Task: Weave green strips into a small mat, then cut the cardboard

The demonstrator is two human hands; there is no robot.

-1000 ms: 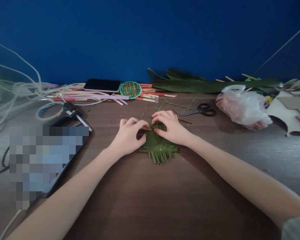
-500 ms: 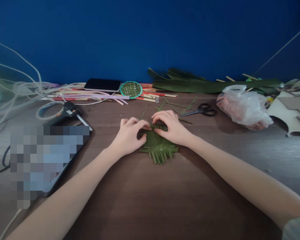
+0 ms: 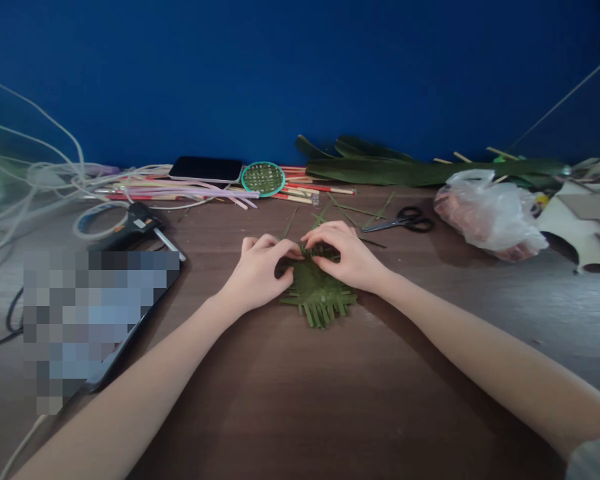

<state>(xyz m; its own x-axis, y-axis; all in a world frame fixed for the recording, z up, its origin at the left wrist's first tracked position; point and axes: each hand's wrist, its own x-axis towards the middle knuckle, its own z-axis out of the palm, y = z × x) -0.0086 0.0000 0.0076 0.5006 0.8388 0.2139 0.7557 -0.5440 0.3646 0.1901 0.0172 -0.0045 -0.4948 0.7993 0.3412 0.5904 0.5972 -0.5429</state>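
Note:
A woven mat of green leaf strips lies on the brown table, its loose strip ends fringing the near edge and sides. My left hand pinches its far left part with thumb and fingers curled. My right hand bends over the far right part, fingertips closed on the strips close to my left fingertips. The far edge of the weave is partly hidden under my fingers. Several cut leaf strips are scattered just beyond my hands, beside black-handled scissors.
On the left are a glue gun, a blurred-out tablet-like device and white cables. Along the back lie a phone, a round teal-rimmed woven piece and long leaves. A plastic bag sits right.
My right fingers have shifted very slightly at the far edge of the woven mat. My left hand and the mat stay in place.

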